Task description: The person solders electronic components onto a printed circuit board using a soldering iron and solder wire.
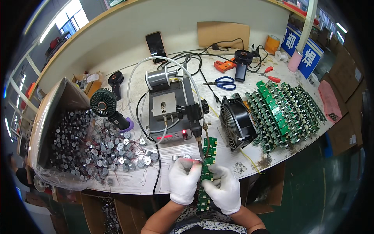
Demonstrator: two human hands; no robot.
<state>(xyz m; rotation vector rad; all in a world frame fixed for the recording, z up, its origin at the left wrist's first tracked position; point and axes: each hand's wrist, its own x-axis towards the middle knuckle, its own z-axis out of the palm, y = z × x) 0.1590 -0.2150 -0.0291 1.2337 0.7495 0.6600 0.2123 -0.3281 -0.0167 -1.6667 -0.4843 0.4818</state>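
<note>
A long green circuit board strip (209, 154) runs from under the soldering iron back toward my body. My right hand (225, 189), in a white glove, grips the strip's right edge between thumb and fingers. At the strip's left side my left hand (184, 180), also gloved, is closed in a pinch near the iron's tip; what its fingertips hold is too small to tell. The soldering iron (198, 134) points down over the strip from its stand. A small silver cylindrical part (175, 157) lies just beyond my left fingers.
Solder machine (167, 126) with a wire spool (159, 78) stands ahead. Small round motors (117, 150) spill from a lined box (58, 113) at left. A black fan (235, 123) and stacked circuit boards (284, 115) stand right. Blue-handled scissors (225, 83) and cables lie behind.
</note>
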